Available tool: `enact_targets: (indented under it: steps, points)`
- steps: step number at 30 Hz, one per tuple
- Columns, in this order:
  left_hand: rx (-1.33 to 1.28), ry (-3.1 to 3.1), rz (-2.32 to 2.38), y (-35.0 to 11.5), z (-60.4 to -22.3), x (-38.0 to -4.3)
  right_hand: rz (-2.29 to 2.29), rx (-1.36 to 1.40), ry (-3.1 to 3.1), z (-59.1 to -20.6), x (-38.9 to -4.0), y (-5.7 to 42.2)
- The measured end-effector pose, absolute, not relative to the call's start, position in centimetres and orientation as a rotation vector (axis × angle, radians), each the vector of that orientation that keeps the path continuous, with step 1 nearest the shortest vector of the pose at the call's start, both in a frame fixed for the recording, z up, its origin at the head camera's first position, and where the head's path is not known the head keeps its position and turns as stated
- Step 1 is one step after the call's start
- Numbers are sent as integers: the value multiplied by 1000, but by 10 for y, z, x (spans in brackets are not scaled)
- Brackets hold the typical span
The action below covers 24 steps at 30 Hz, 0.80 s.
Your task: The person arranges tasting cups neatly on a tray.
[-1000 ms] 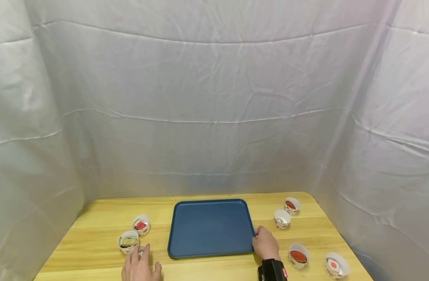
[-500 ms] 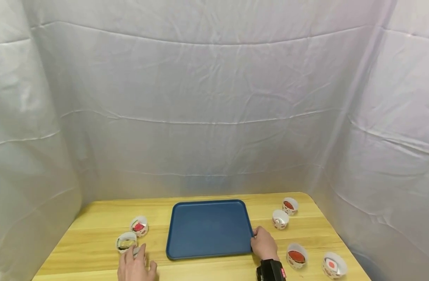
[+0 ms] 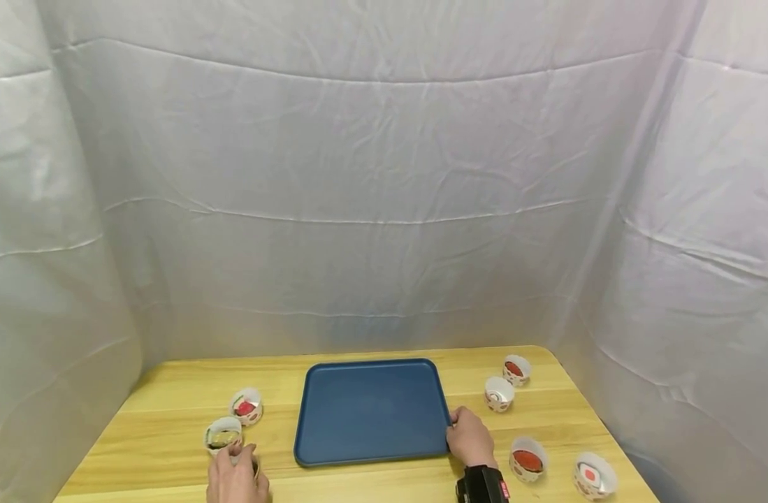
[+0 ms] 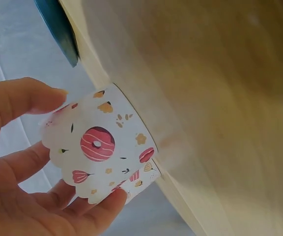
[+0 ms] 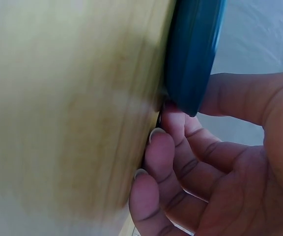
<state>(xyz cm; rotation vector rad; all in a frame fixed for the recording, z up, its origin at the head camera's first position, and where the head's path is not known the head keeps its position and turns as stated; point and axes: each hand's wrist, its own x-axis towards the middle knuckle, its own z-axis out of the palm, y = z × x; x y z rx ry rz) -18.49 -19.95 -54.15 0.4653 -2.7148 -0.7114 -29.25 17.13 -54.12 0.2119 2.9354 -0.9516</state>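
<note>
Left hand (image 3: 233, 482), near-left of the tray (image 3: 372, 412), has thumb and fingers curled round the rim of a donut-print paper cup (image 4: 99, 142); base on or barely off the table, can't tell. Right hand (image 3: 470, 439), at the tray's near right corner, pinches the edge, thumb opposite fingers. To do this well, I'd say: light, even grip on the cup, since paper probably buckles; cup level; mind the yellow-filled cup (image 3: 225, 424) just beyond it, left of the tray; no tugging the tray corner. Red-filled cup (image 3: 253, 420) also left of tray, a bit farther back. Four more cups (image 3: 499, 403) right of tray, two far, two near. Surface: pale wood-grain table (image 3: 151, 412) under the tray, rounded far right corner. Room: creased silvery curtain (image 3: 384, 175) behind and on both sides of the tray.
</note>
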Motion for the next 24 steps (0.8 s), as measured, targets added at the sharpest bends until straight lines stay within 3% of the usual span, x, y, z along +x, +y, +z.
enact_targets:
  steps: [15, 24]
  points:
    - [478, -2893, -856, -214, -541, -189, -975, 183, 2934, -541, -291, 173]
    - [350, -2864, -841, -213, -537, -186, -977, 163, 2913, -541, -292, 174]
